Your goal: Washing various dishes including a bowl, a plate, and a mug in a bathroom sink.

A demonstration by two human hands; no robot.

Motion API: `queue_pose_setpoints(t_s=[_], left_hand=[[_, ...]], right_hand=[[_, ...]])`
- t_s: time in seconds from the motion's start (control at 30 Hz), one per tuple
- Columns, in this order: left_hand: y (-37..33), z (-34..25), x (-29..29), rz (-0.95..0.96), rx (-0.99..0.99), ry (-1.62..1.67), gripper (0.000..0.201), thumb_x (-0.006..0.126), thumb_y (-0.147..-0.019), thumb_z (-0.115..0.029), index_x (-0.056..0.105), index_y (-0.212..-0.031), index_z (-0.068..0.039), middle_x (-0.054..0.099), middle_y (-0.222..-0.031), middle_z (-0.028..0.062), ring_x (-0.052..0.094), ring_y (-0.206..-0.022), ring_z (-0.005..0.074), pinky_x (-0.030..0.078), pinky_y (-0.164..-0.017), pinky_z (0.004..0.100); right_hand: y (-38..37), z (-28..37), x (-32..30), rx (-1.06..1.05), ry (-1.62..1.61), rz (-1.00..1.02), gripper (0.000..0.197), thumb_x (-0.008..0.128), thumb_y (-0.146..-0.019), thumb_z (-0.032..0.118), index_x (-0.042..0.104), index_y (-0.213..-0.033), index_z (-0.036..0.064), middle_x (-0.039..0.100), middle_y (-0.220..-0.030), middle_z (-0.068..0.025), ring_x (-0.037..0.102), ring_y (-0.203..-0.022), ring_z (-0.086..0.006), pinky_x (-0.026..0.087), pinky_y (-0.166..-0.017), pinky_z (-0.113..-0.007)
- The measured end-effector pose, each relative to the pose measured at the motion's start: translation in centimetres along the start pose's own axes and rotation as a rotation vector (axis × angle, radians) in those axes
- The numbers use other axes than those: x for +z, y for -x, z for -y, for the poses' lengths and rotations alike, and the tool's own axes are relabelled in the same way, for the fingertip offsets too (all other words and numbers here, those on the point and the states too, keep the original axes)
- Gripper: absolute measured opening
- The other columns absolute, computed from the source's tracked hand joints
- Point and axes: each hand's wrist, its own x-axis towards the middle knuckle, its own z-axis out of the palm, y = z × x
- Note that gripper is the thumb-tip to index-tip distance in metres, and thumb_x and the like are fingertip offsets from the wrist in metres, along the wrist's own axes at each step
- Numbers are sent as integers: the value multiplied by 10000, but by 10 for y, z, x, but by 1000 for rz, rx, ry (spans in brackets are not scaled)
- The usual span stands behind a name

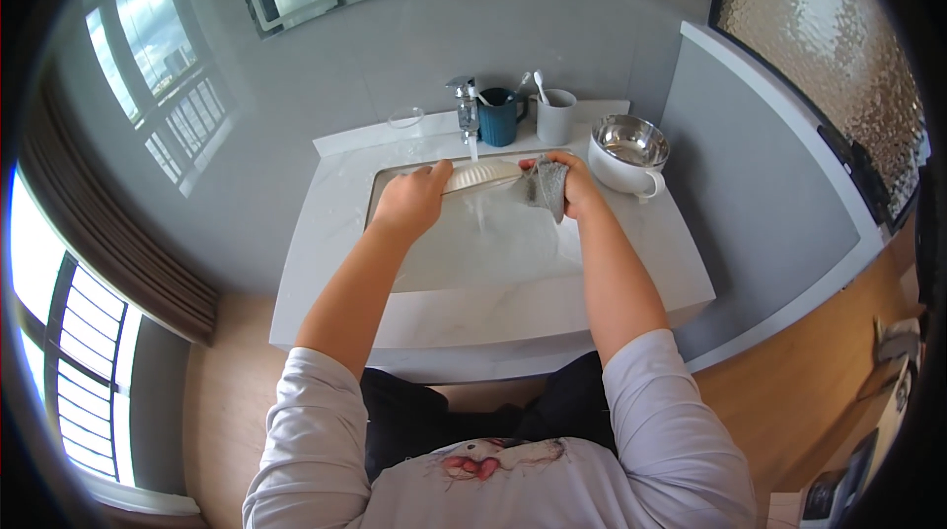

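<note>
My left hand [412,196] grips the left rim of a white ribbed plate [482,175], held nearly level over the sink basin [473,253]. Water runs from the chrome tap [465,107] down onto the plate. My right hand [574,184] clutches a grey cloth [547,187] that presses against the plate's right edge and hangs down a little.
On the white counter [326,233] behind the sink stand a dark blue mug [499,117], a grey cup with toothbrushes [555,116], a clear glass [405,122] and a white pot with a steel inner bowl [627,154]. A grey wall closes the right side; a mirror hangs above.
</note>
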Motion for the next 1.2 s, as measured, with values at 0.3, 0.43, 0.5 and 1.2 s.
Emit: queue_pose_setpoints(t_s=[0.3,0.43,0.5,1.2], left_hand=[[18,40,-25,-150,-177,154,232,573,-883,-105,549,-1111,-68,668,-894,183,672,-748,339,548,-639,411],[33,71,-36,-160,-528,767,289,568,-892,-107,544,-1151,18,631,-872,132,655,-695,186,525,-498,298],[42,102,-33,-163,-654,904,288,585,-888,-114,549,-1147,6,633,-912,119,642,-694,182,505,-501,264],[71,221,-23,-165,-1173,1436,351,382,-913,47,382,-1253,134,553,-1106,265,686,-895,401,533,-498,197]], right_hand=[[-8,-11,-8,47,-62,-55,181,500,-933,69,617,-1017,-40,672,-932,-180,686,-797,-303,574,-681,-415],[-14,-15,-14,120,41,-107,199,549,-932,101,603,-1083,-17,671,-924,-167,685,-787,-286,566,-637,-409],[-16,-16,-12,144,65,-83,199,551,-935,98,599,-1091,-17,670,-915,-160,680,-763,-276,566,-627,-406],[-9,-19,-2,243,229,-38,163,512,-922,20,609,-1046,-24,679,-898,-168,689,-756,-279,579,-651,-408]])
